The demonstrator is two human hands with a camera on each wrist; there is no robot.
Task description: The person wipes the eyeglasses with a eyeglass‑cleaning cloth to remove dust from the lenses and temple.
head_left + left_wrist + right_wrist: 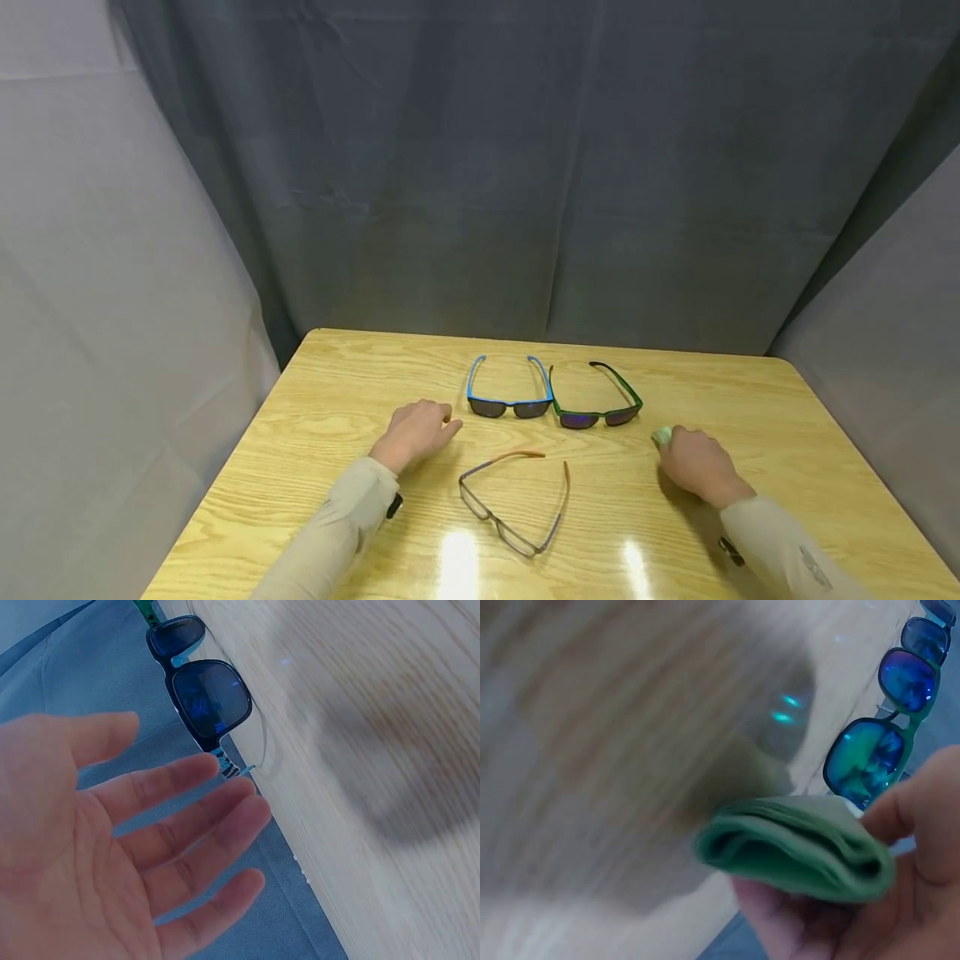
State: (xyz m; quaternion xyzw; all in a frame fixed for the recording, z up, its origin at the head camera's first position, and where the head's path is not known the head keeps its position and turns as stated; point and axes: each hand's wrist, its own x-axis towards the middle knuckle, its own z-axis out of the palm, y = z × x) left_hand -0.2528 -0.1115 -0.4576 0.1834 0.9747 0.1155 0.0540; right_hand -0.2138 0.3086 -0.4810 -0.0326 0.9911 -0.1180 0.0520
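My right hand [701,467] pinches a folded light-green cloth [795,847] between thumb and fingers, just over the table's right part. Its folded layers face the right wrist camera. The left hand [417,429] hovers with fingers relaxed and holds nothing, left of the blue-armed sunglasses [510,408]. In the left wrist view those sunglasses appear beyond the fingertips. Touching them on the right, green-framed sunglasses [598,418] with bluish-purple lenses stand with their arms unfolded. Closer to me, clear-lensed eyeglasses [497,521] with orange arm tips lie unfolded between the two forearms.
The light wooden table [345,367] has rounded far corners. A dark grey curtain [480,183] hangs behind it, and pale cloth panels [127,333] close off both sides. Light glares off the near part of the tabletop.
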